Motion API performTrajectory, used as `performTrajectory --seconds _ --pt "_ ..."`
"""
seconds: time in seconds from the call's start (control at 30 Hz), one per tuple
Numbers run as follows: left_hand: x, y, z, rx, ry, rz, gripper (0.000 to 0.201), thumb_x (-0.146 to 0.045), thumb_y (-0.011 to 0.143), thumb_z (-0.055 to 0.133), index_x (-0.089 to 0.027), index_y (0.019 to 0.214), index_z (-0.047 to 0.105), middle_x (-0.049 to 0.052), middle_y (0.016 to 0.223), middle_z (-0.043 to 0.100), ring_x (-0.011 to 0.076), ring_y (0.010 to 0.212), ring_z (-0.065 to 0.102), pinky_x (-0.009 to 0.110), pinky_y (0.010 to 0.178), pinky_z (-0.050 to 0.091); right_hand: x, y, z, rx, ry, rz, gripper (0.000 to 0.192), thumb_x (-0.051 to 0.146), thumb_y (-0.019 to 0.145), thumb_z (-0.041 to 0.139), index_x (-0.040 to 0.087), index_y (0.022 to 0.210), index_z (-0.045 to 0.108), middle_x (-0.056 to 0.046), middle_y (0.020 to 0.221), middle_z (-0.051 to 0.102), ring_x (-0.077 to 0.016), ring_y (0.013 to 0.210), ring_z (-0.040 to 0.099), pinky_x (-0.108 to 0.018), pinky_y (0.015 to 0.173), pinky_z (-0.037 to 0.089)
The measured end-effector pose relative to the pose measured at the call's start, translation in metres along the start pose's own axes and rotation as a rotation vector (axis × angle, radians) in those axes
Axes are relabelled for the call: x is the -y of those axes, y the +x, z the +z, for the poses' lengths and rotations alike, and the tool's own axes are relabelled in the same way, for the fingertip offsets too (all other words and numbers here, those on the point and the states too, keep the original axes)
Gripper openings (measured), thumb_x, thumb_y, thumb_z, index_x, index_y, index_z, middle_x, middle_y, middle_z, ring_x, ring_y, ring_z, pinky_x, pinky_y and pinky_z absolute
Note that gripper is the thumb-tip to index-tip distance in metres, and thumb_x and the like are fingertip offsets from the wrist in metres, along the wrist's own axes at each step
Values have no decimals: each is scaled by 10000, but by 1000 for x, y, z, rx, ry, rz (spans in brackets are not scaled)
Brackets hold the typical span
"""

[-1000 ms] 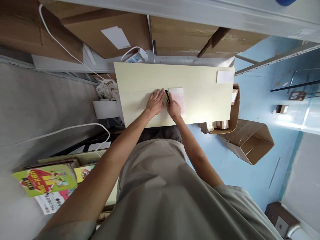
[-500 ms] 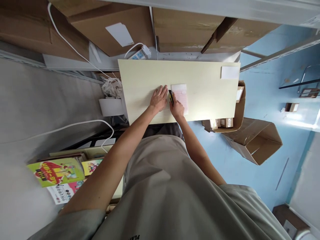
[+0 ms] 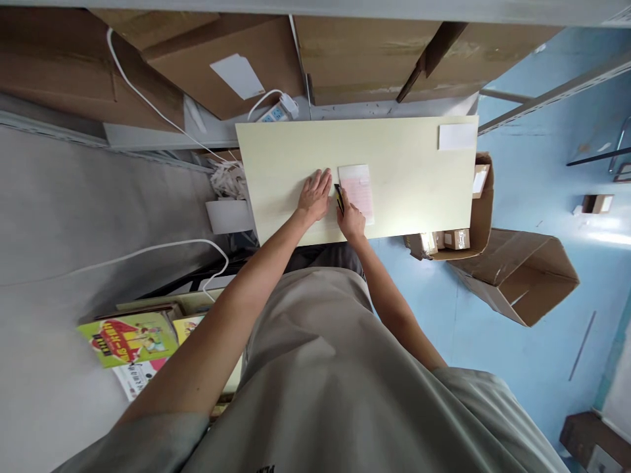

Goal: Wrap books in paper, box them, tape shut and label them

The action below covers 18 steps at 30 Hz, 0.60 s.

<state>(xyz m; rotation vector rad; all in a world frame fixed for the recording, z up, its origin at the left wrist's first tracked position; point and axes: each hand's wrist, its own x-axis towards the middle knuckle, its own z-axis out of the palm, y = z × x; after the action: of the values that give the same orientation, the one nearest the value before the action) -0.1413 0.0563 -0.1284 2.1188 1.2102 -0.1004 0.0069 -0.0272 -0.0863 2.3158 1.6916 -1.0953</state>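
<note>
My left hand (image 3: pixel 315 195) lies flat on the cream board (image 3: pixel 280 151), fingers stretched out, just left of a pad of pink-and-white paper (image 3: pixel 359 190). In my right hand (image 3: pixel 351 218) is a black and yellow utility knife (image 3: pixel 340 197), its tip pointing away from me along the left edge of the pad. The right hand rests partly over the pad's lower left part and hides some of it. Whether the blade is out is too small to tell.
A white paper stack (image 3: pixel 457 136) lies at the board's far right corner. Cardboard boxes (image 3: pixel 365 59) and a power strip (image 3: pixel 274 115) stand behind the board. Open cartons (image 3: pixel 537 279) are on the blue floor at right. Books (image 3: pixel 133 338) and a white bin (image 3: pixel 229 215) are at left.
My right hand and the knife have slid slightly toward me along the pad's left edge. My left hand stays flat in its place. The whole view has shifted a little.
</note>
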Motion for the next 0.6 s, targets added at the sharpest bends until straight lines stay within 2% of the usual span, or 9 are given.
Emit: performTrajectory --seconds 0.2,0.37,0.6 --pt "3 3 5 1 1 2 893 -298 1075 425 -89 1897 148 133 1986 119 381 1859 48 684 1498 60 -1 -8 5 -3 0 22 732 339 1209 307 260 1919 147 -196 1494 783 -389 1239 790 -544 1067 645" --pt "6 6 10 -5 -10 -5 899 -305 1077 441 -92 1898 144 120 1989 122 380 1859 37 665 1501 35 -1 -18 4 16 0 44 739 311 1201 363 259 1916 182 -205 1515 767 -392 1233 795 -557 1082 643" --pt "9 6 15 -17 -55 3 942 -363 1085 436 -126 1908 43 86 1999 75 395 1857 -14 682 1494 -14 -7 -28 9 17 0 50 744 309 1193 334 294 1917 166 -177 1492 773 -373 1242 790 -556 1103 635"
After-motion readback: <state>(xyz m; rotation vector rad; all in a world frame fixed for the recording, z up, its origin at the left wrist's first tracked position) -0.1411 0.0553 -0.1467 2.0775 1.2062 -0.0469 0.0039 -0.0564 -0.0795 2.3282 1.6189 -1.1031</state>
